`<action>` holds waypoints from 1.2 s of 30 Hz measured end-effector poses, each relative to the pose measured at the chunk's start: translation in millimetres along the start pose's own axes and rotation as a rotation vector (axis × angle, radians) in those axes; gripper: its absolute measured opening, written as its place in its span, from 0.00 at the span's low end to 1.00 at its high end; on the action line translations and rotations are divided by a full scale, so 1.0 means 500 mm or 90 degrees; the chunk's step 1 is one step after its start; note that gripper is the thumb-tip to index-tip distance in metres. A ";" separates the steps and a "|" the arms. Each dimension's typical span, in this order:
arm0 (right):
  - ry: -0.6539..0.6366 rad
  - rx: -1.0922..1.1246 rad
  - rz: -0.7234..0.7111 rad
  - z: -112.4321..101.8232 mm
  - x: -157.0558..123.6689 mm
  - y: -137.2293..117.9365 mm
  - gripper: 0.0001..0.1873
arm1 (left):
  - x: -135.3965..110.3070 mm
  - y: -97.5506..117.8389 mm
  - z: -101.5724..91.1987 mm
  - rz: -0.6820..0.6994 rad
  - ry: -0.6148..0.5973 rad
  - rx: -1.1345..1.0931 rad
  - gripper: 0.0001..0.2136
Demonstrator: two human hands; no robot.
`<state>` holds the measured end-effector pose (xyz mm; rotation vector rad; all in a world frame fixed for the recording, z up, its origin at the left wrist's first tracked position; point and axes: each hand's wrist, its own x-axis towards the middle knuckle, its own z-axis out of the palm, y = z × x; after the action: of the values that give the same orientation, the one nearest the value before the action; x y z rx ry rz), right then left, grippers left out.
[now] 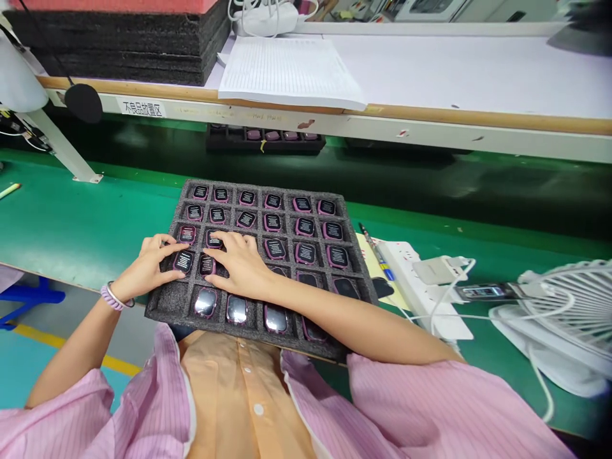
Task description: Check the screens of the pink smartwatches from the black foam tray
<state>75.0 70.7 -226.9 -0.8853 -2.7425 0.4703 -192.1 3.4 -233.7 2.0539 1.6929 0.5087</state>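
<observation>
A dark grey foam tray lies at the table's front edge, its compartments holding several smartwatch bodies with purple cases. Most of the upper ones show lit text on black screens; those in the front row look dark or reflective. My left hand has thumb and forefinger at opposite edges of a lit smartwatch in the left column. Beside it, my right hand spans another lit smartwatch the same way, its other fingers over the row behind. Both watches sit in their compartments. My right forearm covers part of the tray.
A shelf crosses above the bench, bearing an open notebook and stacked black foam. Underneath stands another tray of purple pieces. To the right are a pen, a power strip, cables and a white fan.
</observation>
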 end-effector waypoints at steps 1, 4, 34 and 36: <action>0.007 -0.017 -0.010 -0.009 -0.004 0.004 0.29 | -0.001 0.009 0.000 0.006 0.009 0.013 0.30; 0.036 -0.049 -0.004 -0.061 -0.035 0.030 0.21 | 0.011 0.062 -0.001 0.063 0.028 0.031 0.28; -0.092 0.017 0.210 -0.047 -0.072 0.155 0.08 | 0.227 0.214 0.147 0.042 0.118 -0.123 0.06; -0.067 0.059 0.209 -0.059 -0.040 0.184 0.06 | 0.274 0.197 0.130 0.020 0.154 -0.185 0.07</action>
<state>148.4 136.3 -235.4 -1.3278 -2.6462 0.7147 -50.6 116.0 -233.8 1.8707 1.6056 0.9866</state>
